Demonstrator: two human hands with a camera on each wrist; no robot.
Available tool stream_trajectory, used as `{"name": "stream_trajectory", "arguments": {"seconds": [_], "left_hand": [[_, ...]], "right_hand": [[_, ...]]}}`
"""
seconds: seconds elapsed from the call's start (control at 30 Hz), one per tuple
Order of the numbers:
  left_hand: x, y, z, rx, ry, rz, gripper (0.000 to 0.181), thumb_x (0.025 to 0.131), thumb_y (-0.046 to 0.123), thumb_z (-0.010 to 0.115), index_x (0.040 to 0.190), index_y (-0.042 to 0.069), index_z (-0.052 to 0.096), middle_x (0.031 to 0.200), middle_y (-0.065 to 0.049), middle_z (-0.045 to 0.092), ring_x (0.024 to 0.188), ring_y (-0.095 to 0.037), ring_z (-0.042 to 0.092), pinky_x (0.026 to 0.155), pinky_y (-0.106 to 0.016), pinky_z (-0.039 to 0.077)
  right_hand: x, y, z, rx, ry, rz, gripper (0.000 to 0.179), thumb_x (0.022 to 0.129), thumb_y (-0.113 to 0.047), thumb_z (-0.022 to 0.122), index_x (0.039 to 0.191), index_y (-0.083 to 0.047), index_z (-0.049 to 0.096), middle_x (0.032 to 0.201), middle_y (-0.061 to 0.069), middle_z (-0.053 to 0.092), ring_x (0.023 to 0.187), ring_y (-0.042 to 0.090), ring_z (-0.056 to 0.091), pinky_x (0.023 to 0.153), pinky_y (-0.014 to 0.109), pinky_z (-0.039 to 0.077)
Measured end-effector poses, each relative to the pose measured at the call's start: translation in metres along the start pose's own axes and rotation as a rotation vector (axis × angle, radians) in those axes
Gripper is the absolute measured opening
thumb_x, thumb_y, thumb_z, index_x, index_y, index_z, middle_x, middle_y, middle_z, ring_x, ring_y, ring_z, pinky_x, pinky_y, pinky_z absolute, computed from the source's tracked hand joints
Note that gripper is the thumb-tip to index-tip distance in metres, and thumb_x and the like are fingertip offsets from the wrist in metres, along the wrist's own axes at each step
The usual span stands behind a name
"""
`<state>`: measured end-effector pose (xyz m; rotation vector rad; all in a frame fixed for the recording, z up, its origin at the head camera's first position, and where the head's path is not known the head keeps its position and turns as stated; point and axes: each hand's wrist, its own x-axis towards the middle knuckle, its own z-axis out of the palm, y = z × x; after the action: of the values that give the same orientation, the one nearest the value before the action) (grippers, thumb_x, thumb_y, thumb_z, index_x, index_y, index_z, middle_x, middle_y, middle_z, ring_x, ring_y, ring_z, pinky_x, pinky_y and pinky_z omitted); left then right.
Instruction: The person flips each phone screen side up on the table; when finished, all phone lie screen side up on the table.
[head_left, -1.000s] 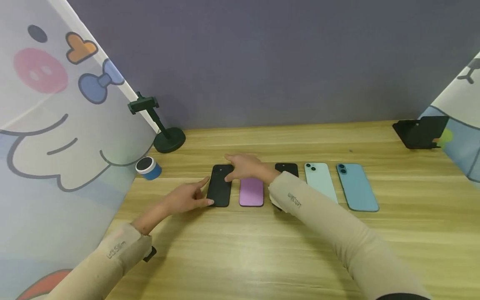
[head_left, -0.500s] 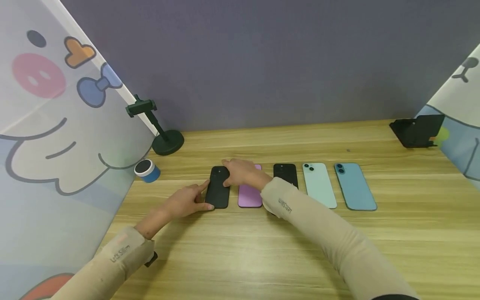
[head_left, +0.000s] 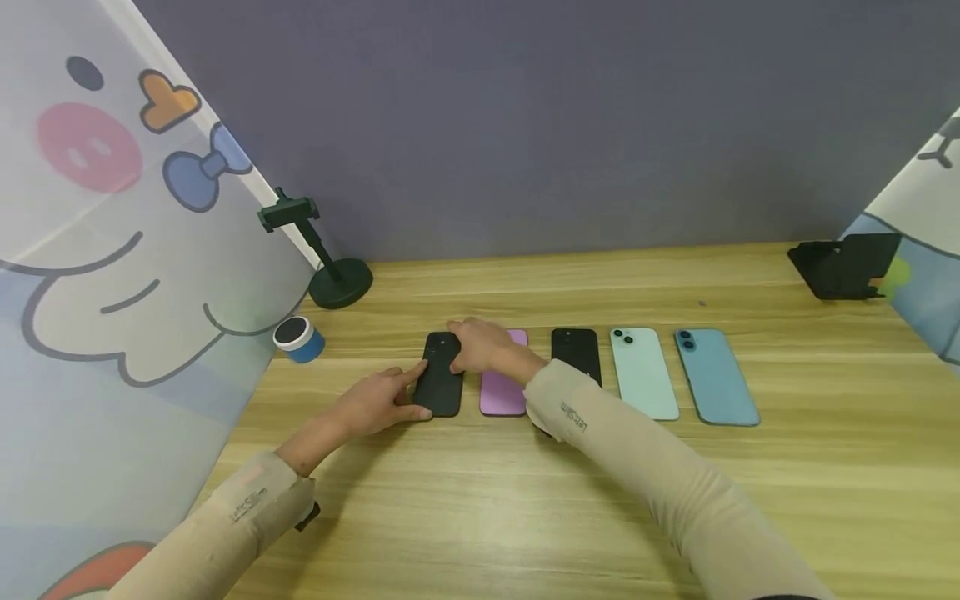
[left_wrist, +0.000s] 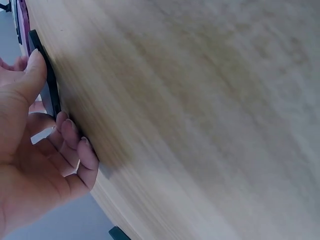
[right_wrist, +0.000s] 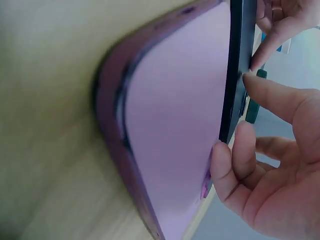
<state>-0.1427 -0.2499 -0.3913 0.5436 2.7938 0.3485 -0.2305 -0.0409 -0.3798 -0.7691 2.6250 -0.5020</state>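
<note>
A black smartphone [head_left: 439, 385] lies back up at the left end of a row of phones. My left hand [head_left: 373, 406] grips its left side, thumb at the near corner and a finger along the edge. From the other side my right hand [head_left: 486, 346] holds it by the far right corner, its thumb on the right edge, as the black phone [right_wrist: 234, 75] in the right wrist view also shows. A purple smartphone [head_left: 503, 395] lies just right of it, partly under my right hand and wrist. In the left wrist view, my left thumb [left_wrist: 36, 70] presses the black phone's edge.
Further right lie a second black phone [head_left: 576, 350], partly covered by my sleeve, a mint phone [head_left: 645, 375] and a blue phone [head_left: 717, 379]. A dark green phone stand [head_left: 340, 283] and a blue-and-white jar [head_left: 303, 343] stand left. A black folding stand [head_left: 847, 267] is at the back right.
My right hand has drawn slightly nearer to me along the black phone's right side, uncovering the purple phone's far end. The left hand keeps its place, and the phones stay in their row.
</note>
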Motion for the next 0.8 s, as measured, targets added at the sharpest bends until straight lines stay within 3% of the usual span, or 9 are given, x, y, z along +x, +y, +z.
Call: {"name": "stream_trajectory", "arguments": {"seconds": [0.23, 0.27, 0.33, 0.4, 0.47, 0.5, 0.63, 0.8], "left_hand": [[0.004, 0.001, -0.001, -0.007, -0.023, -0.01, 0.086, 0.091, 0.049, 0.069, 0.157, 0.007, 0.033, 0.081, -0.001, 0.051, 0.066, -0.012, 0.044, 0.061, -0.026, 0.036], [0.004, 0.001, -0.001, -0.006, -0.027, -0.018, 0.086, 0.091, 0.049, 0.069, 0.157, 0.007, 0.033, 0.081, -0.002, 0.051, 0.066, -0.012, 0.044, 0.061, -0.026, 0.036], [0.004, 0.001, -0.001, 0.002, -0.033, -0.022, 0.086, 0.091, 0.049, 0.069, 0.157, 0.007, 0.033, 0.081, -0.002, 0.051, 0.066, -0.012, 0.045, 0.061, -0.027, 0.036], [0.004, 0.001, -0.001, 0.005, -0.038, -0.023, 0.087, 0.091, 0.05, 0.069, 0.157, 0.007, 0.032, 0.081, -0.001, 0.051, 0.066, -0.013, 0.045, 0.061, -0.027, 0.036], [0.004, 0.001, -0.001, 0.008, -0.041, -0.02, 0.087, 0.091, 0.05, 0.068, 0.157, 0.007, 0.032, 0.08, -0.001, 0.051, 0.066, -0.013, 0.045, 0.062, -0.027, 0.036], [0.005, 0.0, -0.001, 0.01, -0.044, -0.016, 0.087, 0.091, 0.051, 0.068, 0.157, 0.007, 0.032, 0.081, -0.001, 0.051, 0.066, -0.012, 0.045, 0.062, -0.027, 0.036], [0.005, -0.001, 0.0, 0.014, -0.051, -0.004, 0.088, 0.091, 0.052, 0.067, 0.158, 0.008, 0.031, 0.081, 0.0, 0.051, 0.067, -0.012, 0.045, 0.063, -0.027, 0.037], [0.004, -0.001, -0.002, 0.02, -0.052, 0.023, 0.086, 0.092, 0.05, 0.067, 0.158, 0.008, 0.03, 0.081, 0.0, 0.051, 0.066, -0.011, 0.045, 0.064, -0.027, 0.038]], "right_hand": [[0.005, 0.006, -0.003, 0.156, 0.009, 0.009, 0.082, 0.088, -0.028, 0.075, 0.158, -0.014, 0.034, 0.158, 0.011, 0.042, 0.142, 0.033, 0.045, 0.109, 0.047, 0.045], [0.006, 0.007, -0.004, 0.195, -0.002, 0.004, 0.081, 0.088, -0.027, 0.075, 0.157, -0.014, 0.035, 0.157, 0.01, 0.043, 0.137, 0.032, 0.051, 0.107, 0.046, 0.046], [0.008, 0.01, -0.007, 0.285, -0.029, 0.003, 0.08, 0.088, -0.025, 0.074, 0.157, -0.013, 0.035, 0.157, 0.011, 0.044, 0.116, 0.029, 0.064, 0.099, 0.042, 0.052], [0.01, 0.013, -0.01, 0.382, -0.058, 0.014, 0.078, 0.089, -0.022, 0.074, 0.156, -0.012, 0.036, 0.153, 0.013, 0.048, 0.084, 0.022, 0.069, 0.084, 0.036, 0.057], [0.012, 0.017, -0.013, 0.492, -0.088, 0.036, 0.075, 0.089, -0.019, 0.073, 0.155, -0.01, 0.039, 0.146, 0.016, 0.054, 0.056, 0.017, 0.057, 0.066, 0.03, 0.055], [0.013, 0.018, -0.014, 0.533, -0.098, 0.047, 0.073, 0.089, -0.017, 0.073, 0.153, -0.009, 0.041, 0.143, 0.016, 0.057, 0.051, 0.013, 0.05, 0.062, 0.027, 0.052], [0.017, 0.023, -0.015, 0.647, -0.126, 0.089, 0.065, 0.088, -0.014, 0.074, 0.147, -0.006, 0.049, 0.129, 0.015, 0.064, 0.047, 0.007, 0.043, 0.054, 0.023, 0.044], [0.018, 0.025, -0.018, 0.717, -0.143, 0.105, 0.055, 0.088, -0.012, 0.073, 0.14, -0.006, 0.055, 0.13, 0.015, 0.061, 0.047, 0.008, 0.043, 0.053, 0.023, 0.042]]}}
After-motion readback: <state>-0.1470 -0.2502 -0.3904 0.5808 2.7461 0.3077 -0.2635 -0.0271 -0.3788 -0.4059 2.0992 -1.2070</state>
